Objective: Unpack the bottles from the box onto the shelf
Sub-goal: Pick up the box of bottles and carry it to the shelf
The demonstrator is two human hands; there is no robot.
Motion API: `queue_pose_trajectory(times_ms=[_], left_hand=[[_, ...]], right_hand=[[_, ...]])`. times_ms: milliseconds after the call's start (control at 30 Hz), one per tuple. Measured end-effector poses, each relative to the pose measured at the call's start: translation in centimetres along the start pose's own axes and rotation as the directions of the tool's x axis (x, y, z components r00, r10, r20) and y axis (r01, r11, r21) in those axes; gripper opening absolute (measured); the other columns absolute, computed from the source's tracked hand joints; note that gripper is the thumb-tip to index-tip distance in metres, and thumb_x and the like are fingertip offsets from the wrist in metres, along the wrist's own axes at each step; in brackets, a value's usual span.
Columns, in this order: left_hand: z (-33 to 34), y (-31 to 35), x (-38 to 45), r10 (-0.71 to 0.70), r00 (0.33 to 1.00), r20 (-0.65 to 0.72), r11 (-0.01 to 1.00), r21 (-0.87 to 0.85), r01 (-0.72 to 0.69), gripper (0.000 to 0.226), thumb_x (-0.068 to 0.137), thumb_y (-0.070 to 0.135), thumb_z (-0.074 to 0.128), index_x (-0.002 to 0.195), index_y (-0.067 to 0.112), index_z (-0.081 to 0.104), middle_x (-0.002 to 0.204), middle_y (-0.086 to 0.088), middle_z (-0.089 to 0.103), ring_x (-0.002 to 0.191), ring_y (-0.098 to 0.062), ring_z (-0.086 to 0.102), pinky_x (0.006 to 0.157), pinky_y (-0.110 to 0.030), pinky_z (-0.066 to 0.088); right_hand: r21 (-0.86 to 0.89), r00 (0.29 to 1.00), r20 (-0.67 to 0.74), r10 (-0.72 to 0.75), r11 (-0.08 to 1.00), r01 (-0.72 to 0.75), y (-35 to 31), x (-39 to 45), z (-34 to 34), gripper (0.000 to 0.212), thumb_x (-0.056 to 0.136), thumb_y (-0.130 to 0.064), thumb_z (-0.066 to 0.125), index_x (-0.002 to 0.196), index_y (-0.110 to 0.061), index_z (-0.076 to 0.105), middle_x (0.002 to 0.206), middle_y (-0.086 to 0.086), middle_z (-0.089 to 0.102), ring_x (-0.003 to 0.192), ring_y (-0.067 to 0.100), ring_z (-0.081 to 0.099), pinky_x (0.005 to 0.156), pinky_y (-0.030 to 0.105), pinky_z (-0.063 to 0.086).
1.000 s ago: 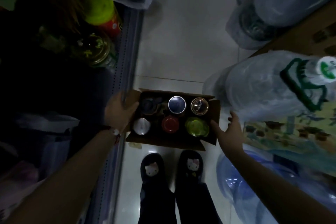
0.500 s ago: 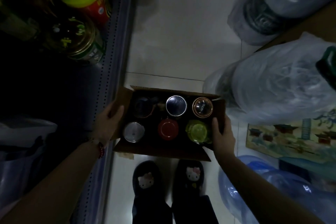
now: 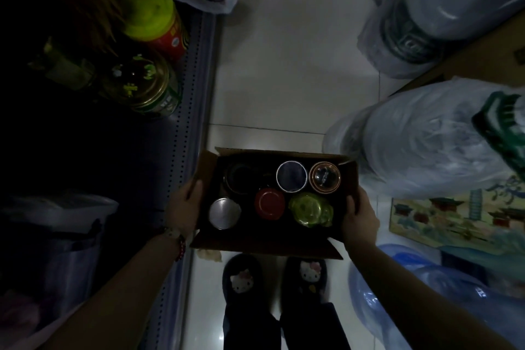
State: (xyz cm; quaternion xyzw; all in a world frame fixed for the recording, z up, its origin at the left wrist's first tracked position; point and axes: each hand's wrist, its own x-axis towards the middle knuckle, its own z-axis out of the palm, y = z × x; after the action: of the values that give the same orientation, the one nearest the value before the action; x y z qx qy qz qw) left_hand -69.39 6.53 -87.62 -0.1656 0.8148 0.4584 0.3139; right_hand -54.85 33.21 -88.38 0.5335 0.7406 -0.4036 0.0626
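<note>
Holding the box (image 3: 264, 244) from both sides, above the floor (image 3: 284, 65) and just over the slippers (image 3: 272, 278). Left hand (image 3: 184, 210) is on the box's left wall, fingers curled over the flap edge, thumb on the rim. Right hand (image 3: 359, 214) clamps the right wall, thumb hooked inside the rim, fingers wrapped outside (fingertips hidden under the cardboard). The box sits between the two hands, flaps open, top side up.

Bottles inside, two rows seen from above:
- far row: dark lid (image 3: 240, 177) at left (dim, hard to read), white-rimmed blue lid (image 3: 291, 176) in the middle, copper-rimmed lid (image 3: 324, 177) at right
- near row: silver lid (image 3: 224, 213) nearest the left hand, red lid (image 3: 270, 203) in the middle, yellow-green lid (image 3: 311, 209) nearest the right hand

The silver lid is just beside the left thumb; the yellow-green one is just beside the right thumb. Neither hand touches a bottle.

The shelf (image 3: 193, 94) runs along the left, its perforated edge just beside the box's left flap. Two jars stand on it: one with a yellow-green cap (image 3: 147, 13) and a red label, one with a gold-rimmed lid (image 3: 139, 82) nearer to the box. Both are well apart from the box.

Right side: plastic-wrapped bundles (image 3: 412, 139) and a blue water jug (image 3: 397, 293) on the floor. There is a beaded bracelet (image 3: 179, 241) on the left wrist.
</note>
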Motion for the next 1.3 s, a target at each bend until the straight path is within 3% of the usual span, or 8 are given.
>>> queue_pose_trajectory(times_ms=[100,233,400,567,733,967,1100,1300], left_hand=[[-1.1,1.9,-2.2,-0.030,0.999,-0.032,0.999,0.015,0.030,0.035,0.098,0.028,0.045,0.121,0.007,0.063,0.113,-0.014,0.066,0.105,-0.028,0.060,0.097,-0.042,0.046],[-2.7,5.7,-5.7,-0.012,0.999,-0.053,0.999,0.052,0.015,0.033,0.098,0.028,0.046,0.117,0.009,0.064,0.114,-0.015,0.067,0.109,-0.030,0.060,0.098,-0.045,0.046],[-4.5,11.3,-10.2,0.059,0.998,-0.035,0.987,0.150,-0.054,0.034,0.098,0.022,0.047,0.126,0.007,0.059,0.126,-0.014,0.062,0.117,-0.028,0.057,0.097,-0.033,0.041],[-5.8,16.5,-14.7,0.161,0.986,0.035,0.957,0.240,-0.165,0.031,0.097,0.019,0.047,0.120,0.007,0.063,0.121,-0.016,0.066,0.113,-0.028,0.059,0.082,-0.023,0.034],[-6.5,21.6,-20.2,0.234,0.962,0.142,0.900,0.343,-0.269,0.033,0.097,0.021,0.047,0.125,0.008,0.061,0.127,-0.015,0.063,0.119,-0.031,0.055,0.087,-0.024,0.035],[-5.0,25.7,-28.1,0.294,0.912,0.286,0.815,0.423,-0.396,0.034,0.096,0.025,0.051,0.116,0.001,0.064,0.121,-0.022,0.064,0.117,-0.037,0.057,0.100,-0.041,0.043],[-2.0,28.3,-33.8,0.324,0.873,0.365,0.734,0.486,-0.476,0.040,0.098,0.027,0.045,0.120,-0.002,0.061,0.124,-0.025,0.061,0.117,-0.039,0.055,0.096,-0.037,0.040],[3.2,30.9,-42.0,0.373,0.793,0.481,0.637,0.489,-0.596,0.037,0.098,0.024,0.045,0.126,0.004,0.058,0.130,-0.020,0.059,0.122,-0.036,0.052,0.097,-0.033,0.037]], right_hand=[[-0.023,1.000,0.001,0.002,1.000,-0.002,-1.8,-2.1,-2.2,0.038,0.100,-0.017,0.038,0.138,-0.018,0.045,0.127,0.016,0.061,0.115,0.036,0.055,0.098,0.038,0.038],[-0.009,1.000,-0.015,-0.013,1.000,0.013,-4.3,-5.3,-5.6,0.037,0.100,-0.021,0.039,0.136,-0.016,0.047,0.122,0.016,0.063,0.110,0.036,0.058,0.089,0.034,0.038],[0.066,0.995,-0.095,-0.004,0.998,0.010,-6.9,-10.4,-10.3,0.060,0.082,-0.039,0.030,0.133,-0.013,0.050,0.118,0.019,0.064,0.107,0.038,0.059,0.083,0.035,0.038],[0.133,0.978,-0.155,0.137,0.984,-0.117,-7.8,-15.6,-14.6,0.037,0.099,-0.018,0.042,0.135,-0.015,0.049,0.120,0.023,0.063,0.109,0.044,0.057,0.091,0.042,0.039],[0.235,0.950,-0.218,0.222,0.957,-0.170,-8.1,-21.1,-20.6,0.037,0.099,-0.017,0.042,0.136,-0.015,0.049,0.123,0.023,0.061,0.113,0.041,0.056,0.094,0.043,0.040],[0.289,0.916,-0.276,0.292,0.934,-0.211,-5.9,-28.1,-29.9,0.040,0.098,-0.019,0.045,0.138,-0.014,0.047,0.127,0.022,0.060,0.119,0.042,0.052,0.095,0.043,0.040],[0.384,0.888,-0.286,0.359,0.892,-0.238,-3.4,-31.5,-34.1,0.038,0.100,-0.023,0.041,0.137,-0.019,0.047,0.119,0.022,0.064,0.109,0.044,0.057,0.087,0.047,0.046],[0.490,0.806,-0.329,0.492,0.818,-0.300,0.7,-37.3,-40.1,0.037,0.099,-0.018,0.041,0.135,-0.017,0.048,0.124,0.024,0.060,0.115,0.043,0.054,0.089,0.041,0.043]])
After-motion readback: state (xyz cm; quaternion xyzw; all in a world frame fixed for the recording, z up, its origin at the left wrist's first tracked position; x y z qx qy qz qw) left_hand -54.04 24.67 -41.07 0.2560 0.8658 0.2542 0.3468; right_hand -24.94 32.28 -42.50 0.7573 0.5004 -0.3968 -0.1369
